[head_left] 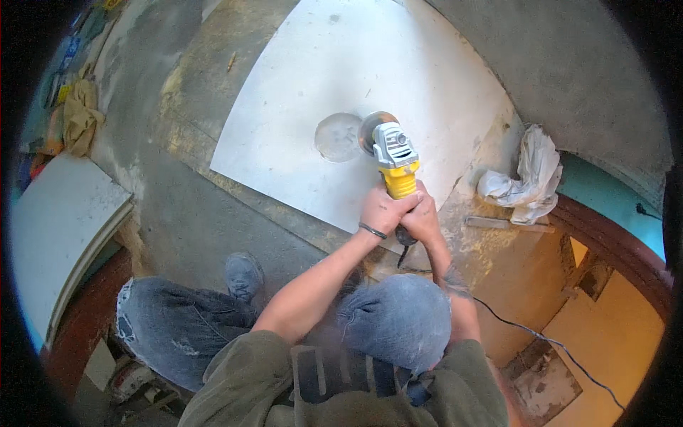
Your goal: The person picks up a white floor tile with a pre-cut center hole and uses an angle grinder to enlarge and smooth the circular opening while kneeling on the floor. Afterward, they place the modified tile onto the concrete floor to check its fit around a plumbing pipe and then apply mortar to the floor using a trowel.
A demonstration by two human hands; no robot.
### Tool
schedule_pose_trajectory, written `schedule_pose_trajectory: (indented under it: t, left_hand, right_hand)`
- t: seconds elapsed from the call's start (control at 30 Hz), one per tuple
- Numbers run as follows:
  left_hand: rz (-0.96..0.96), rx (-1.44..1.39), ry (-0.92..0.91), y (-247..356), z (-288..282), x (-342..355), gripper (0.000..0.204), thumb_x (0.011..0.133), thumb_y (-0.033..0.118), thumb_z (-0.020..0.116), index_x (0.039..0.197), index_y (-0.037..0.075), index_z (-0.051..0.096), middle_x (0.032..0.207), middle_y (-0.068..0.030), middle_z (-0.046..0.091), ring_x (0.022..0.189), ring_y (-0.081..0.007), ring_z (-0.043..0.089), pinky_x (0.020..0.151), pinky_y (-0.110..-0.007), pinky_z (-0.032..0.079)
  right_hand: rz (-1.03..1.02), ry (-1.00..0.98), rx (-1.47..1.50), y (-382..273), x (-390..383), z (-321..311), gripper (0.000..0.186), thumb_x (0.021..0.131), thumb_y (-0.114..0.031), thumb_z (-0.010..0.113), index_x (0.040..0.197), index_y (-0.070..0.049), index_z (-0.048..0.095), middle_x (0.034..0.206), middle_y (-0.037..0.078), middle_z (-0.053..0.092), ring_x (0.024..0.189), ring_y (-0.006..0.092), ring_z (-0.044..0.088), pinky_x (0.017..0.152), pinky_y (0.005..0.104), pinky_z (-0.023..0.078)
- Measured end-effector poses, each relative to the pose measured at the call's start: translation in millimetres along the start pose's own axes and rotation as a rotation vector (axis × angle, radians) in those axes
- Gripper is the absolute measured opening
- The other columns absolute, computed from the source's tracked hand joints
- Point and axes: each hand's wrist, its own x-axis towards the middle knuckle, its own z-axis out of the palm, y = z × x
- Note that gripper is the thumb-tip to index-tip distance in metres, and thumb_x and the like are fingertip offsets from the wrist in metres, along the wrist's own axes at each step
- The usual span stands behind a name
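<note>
Both of my hands grip a yellow and grey angle grinder (396, 154) in front of me. My left hand (384, 208) is wrapped round the left side of its body, a dark band at the wrist. On the right, my right hand (424, 217) closes round the rear of the handle. The grinder's round disc (375, 132) meets the right edge of a roughly circular opening (339, 137) in a large white panel (284, 114). Grey floor texture and dust show inside the opening. Whether the disc is spinning, I cannot tell.
A black cord (526, 329) trails from the grinder to the lower right. Crumpled white plastic (526, 181) and a flat metal strip (491, 223) lie right of the panel. Further white sheets (64, 213) are stacked at left, near a tan cloth (82, 117). My knees flank the work area.
</note>
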Motion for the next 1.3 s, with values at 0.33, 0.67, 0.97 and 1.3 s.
schedule_pose_trajectory:
  t: [0.33,0.67,0.97,1.3]
  left_hand:
    - [-0.155,-0.069,0.051,-24,-4,4,0.049,0.081,0.039,0.075,0.108,0.000,0.063,0.093,-0.0084,0.069,0.083,-0.0174,0.067,0.075,-0.032,0.052]
    - [-0.173,-0.345,0.131,-32,-23,8,0.046,0.083,0.039,0.074,0.108,0.002,0.064,0.096,-0.0058,0.068,0.085,-0.0144,0.065,0.075,-0.030,0.051]
    - [-0.188,-0.385,0.131,-29,-23,8,0.042,0.084,0.036,0.073,0.107,0.003,0.064,0.096,-0.0045,0.067,0.085,-0.0132,0.064,0.075,-0.030,0.051]
    - [-0.044,-0.453,0.034,-50,-32,9,0.035,0.087,0.029,0.071,0.110,0.004,0.061,0.097,-0.0028,0.063,0.088,-0.0129,0.061,0.078,-0.029,0.049]
  right_hand:
    - [-0.050,-0.242,-0.134,-7,23,-6,0.051,0.069,-0.017,0.072,0.115,-0.002,0.057,0.096,0.025,0.067,0.093,0.0400,0.066,0.081,0.0403,0.052]
    - [-0.054,-0.349,-0.306,-26,39,12,0.054,0.069,-0.028,0.073,0.114,-0.003,0.058,0.101,0.023,0.066,0.095,0.0400,0.064,0.082,0.0420,0.052]
    - [-0.053,-0.356,-0.335,-24,40,14,0.054,0.069,-0.029,0.073,0.113,-0.003,0.057,0.101,0.024,0.066,0.092,0.0409,0.064,0.081,0.0436,0.052]
    - [-0.099,-0.318,-0.483,-39,31,20,0.049,0.071,-0.031,0.071,0.110,-0.005,0.056,0.097,0.023,0.066,0.091,0.0410,0.064,0.081,0.0448,0.052]
